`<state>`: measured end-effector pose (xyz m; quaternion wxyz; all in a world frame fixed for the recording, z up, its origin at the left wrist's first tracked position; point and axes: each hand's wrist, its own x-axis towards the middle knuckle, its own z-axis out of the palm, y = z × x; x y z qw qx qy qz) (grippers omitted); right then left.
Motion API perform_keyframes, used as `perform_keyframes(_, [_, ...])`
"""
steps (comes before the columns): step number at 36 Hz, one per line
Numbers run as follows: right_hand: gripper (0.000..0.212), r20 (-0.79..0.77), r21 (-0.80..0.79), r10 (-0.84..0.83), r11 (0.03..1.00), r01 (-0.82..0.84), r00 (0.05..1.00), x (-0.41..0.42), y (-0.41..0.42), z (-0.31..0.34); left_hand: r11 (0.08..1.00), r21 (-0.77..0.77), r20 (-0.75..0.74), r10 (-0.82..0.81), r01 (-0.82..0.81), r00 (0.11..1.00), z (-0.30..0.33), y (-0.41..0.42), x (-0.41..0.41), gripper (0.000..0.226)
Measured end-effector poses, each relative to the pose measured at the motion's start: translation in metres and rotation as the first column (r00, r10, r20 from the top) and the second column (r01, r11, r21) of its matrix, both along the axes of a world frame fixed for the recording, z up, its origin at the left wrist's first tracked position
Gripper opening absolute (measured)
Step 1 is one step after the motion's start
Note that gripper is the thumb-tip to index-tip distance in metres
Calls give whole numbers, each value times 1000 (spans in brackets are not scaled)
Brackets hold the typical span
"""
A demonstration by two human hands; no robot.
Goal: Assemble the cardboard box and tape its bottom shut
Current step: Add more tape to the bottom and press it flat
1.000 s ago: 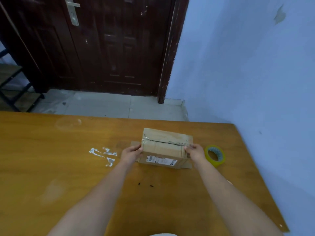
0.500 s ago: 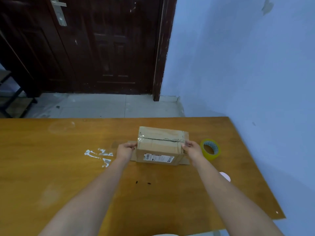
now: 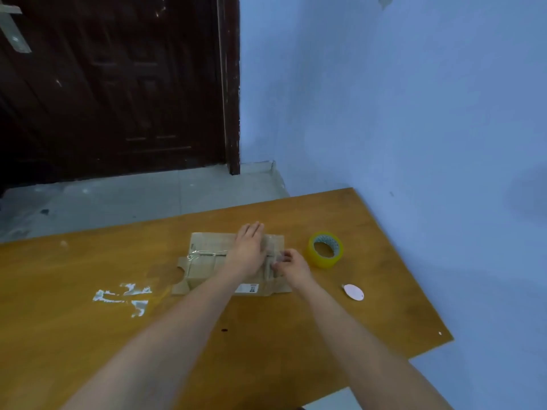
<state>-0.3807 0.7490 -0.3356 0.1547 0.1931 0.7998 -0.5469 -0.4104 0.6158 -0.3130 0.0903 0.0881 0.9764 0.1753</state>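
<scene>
A: Since the earlier frame the left hand (image 3: 248, 253) has left the box's left end and now lies flat across the top of the cardboard box (image 3: 213, 261), fingers straight, pressing down. The right hand (image 3: 291, 266) has come in from the right end to the box's top right corner.

B: What lies to the left of it all?

A: Torn scraps of clear tape (image 3: 122, 295) stuck to the wooden surface (image 3: 88, 335), well apart from the hands. The box sits near the middle of the surface, flaps splayed out at its foot.

B: And the right hand, grasping or released?

A: Its fingers are curled and seem to pinch a loose end of the tape strip (image 3: 207, 253) that runs along the box's seam, though blur makes it hard to be sure. The yellow tape roll (image 3: 325, 249) stands just beside that hand, untouched, with a small pink disc (image 3: 352, 291) nearer the edge.

B: What could go wrong?

A: I judge the tape end may crease or stick to the fingers. If the left hand eases its pressing, the seam could spring open, and a sideways tug could slide the light box into the roll.
</scene>
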Motion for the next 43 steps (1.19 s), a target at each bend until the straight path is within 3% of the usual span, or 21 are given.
perform_keyframes(5, [55,-66,139,56,989,-46,996,7,10,1,997,-59,32,-44,45,999,-21,7,3,59])
perform_keyframes(8, [47,-171,284,108,957,-56,979,10,18,2,995,-73,-7,-69,69,998,-28,2,4,60])
perform_keyframes(12, [33,-300,352,168,934,-55,939,8,20,6,989,-96,-45,-118,113,992,-32,-2,7,61])
perform_keyframes(16, [34,-319,422,276,898,-125,907,0,14,8,989,-92,-63,-120,114,991,-33,-2,9,61])
perform_keyframes(27, [42,-141,291,297,924,-247,944,-9,-3,5,987,-95,-58,-135,129,989,-26,-2,11,57])
perform_keyframes(34, [43,-130,263,278,935,-237,952,-8,-2,6,987,-100,-60,-135,129,989,-28,-3,11,58])
perform_keyframes(43, [35,-179,297,394,895,-332,901,17,6,-1,987,-103,-57,-130,124,990,-31,-2,10,59])
